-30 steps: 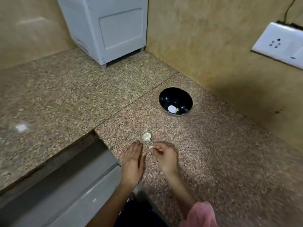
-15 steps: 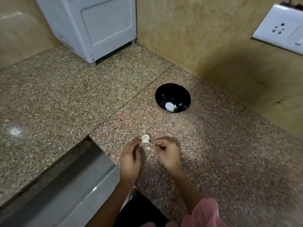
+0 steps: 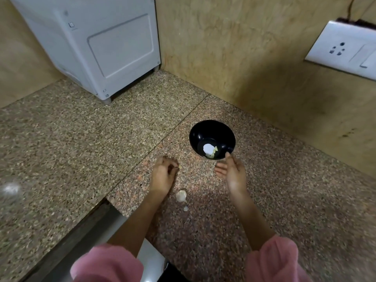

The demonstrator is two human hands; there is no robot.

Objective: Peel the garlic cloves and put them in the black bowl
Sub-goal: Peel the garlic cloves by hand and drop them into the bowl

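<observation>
Countertop (image 3: 81, 139), left hand (image 3: 162, 176) perhaps curled, right hand (image 3: 234, 174) open by bowl (image 3: 195, 131)

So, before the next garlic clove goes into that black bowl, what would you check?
1. Black bowl upright on the counter: ok.
2. Room in the bowl, only a few pale pieces at its bottom: ok.
3. Right hand free, open beside the bowl's near rim: ok.
4. Left hand holding a clove, fingers curled, contents too small to see: cannot tell.
5. Garlic piece lying between the forearms already peeled: cannot tell.
</observation>
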